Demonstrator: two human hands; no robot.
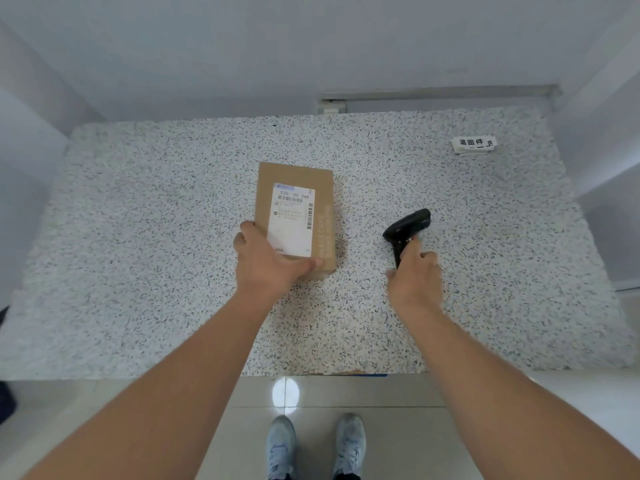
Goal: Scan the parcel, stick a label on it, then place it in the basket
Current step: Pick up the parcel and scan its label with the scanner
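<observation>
A brown cardboard parcel (pixel 295 178) lies flat on the speckled table (pixel 156 237), with a white shipping label bearing barcodes on its top face. My left hand (pixel 266 261) grips the parcel's near left corner, thumb on the near edge. To the right, a black handheld scanner (pixel 410 225) rests with its head pointing away from me. My right hand (pixel 415 277) is closed around the scanner's handle. A small stack of white stickers (pixel 474 144) with black characters lies at the far right of the table. No basket is in view.
Pale walls enclose the table on the far side and both flanks. A grey rail (pixel 440 93) runs along the far wall. The tiled floor and my shoes (pixel 315 445) show below the table's near edge.
</observation>
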